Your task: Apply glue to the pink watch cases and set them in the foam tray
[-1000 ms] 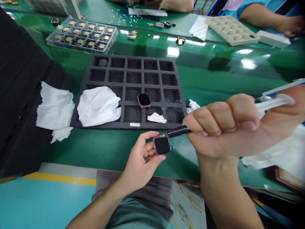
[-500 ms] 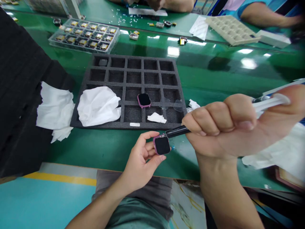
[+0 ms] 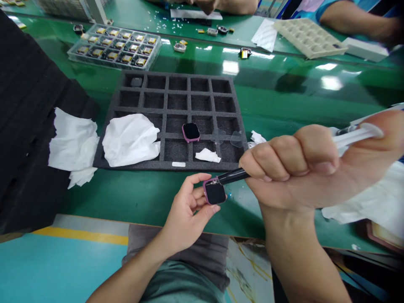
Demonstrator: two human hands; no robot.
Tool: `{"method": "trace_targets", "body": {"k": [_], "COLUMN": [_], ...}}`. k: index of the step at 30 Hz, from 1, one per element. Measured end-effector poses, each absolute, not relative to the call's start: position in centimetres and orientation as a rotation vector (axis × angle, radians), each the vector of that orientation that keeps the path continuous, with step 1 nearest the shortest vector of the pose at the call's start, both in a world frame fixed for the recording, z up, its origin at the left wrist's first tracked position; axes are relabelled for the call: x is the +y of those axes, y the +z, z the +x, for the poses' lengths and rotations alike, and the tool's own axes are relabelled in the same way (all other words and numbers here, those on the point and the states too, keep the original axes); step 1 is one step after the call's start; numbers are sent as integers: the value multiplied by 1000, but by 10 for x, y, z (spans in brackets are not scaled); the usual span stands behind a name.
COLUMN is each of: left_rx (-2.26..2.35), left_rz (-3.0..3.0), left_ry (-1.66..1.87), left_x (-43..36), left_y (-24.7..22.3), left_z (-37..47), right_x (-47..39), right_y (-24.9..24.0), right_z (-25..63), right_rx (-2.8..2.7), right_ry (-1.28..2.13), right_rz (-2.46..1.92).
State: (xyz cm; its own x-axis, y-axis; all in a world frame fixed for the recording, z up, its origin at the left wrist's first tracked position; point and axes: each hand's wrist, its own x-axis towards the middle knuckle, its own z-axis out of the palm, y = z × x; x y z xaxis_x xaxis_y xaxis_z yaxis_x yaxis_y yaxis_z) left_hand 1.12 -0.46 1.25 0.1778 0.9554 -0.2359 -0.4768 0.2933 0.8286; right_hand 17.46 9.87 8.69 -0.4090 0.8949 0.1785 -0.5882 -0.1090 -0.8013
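My left hand (image 3: pixel 189 214) holds a smartwatch body (image 3: pixel 216 192) with a purple frame and a dark screen, gripped at its edges between fingers and thumb. My right hand (image 3: pixel 290 168) is wrapped around a black syringe (image 3: pixel 233 175), thumb resting on the end of its white plunger (image 3: pixel 360 136). The syringe's thin tip meets the watch along its upper edge, though whether it touches is too small to tell. A second purple-framed watch (image 3: pixel 191 132) lies on the dividers of the black foam tray (image 3: pixel 176 114) beyond my hands.
White cloths (image 3: pixel 129 141) and a paper scrap (image 3: pixel 207 155) lie on the foam tray. Black foam blocks (image 3: pixel 34 126) are stacked at the left. Farther back stand a clear tray (image 3: pixel 115 46) of watch parts and a beige tray (image 3: pixel 311 38). Co-workers' arms (image 3: pixel 353 21) show across the bench.
The syringe tip has shifted slightly left along the watch's upper edge. The clear tray and loose parts behind have slid a little to the right. My left hand stays almost still.
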Motion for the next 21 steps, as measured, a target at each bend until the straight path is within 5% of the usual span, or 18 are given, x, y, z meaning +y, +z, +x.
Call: {"method": "trace_targets", "body": {"k": [21], "left_rx": [813], "left_rz": [615], "left_ry": [1161], "left_x": [-4], "left_y": [12], "left_z": [11], "right_x": [98], "right_y": [77], "right_z": [178], "right_rx": [-1036], "right_ry": [1781], "right_rz": [-362]}}
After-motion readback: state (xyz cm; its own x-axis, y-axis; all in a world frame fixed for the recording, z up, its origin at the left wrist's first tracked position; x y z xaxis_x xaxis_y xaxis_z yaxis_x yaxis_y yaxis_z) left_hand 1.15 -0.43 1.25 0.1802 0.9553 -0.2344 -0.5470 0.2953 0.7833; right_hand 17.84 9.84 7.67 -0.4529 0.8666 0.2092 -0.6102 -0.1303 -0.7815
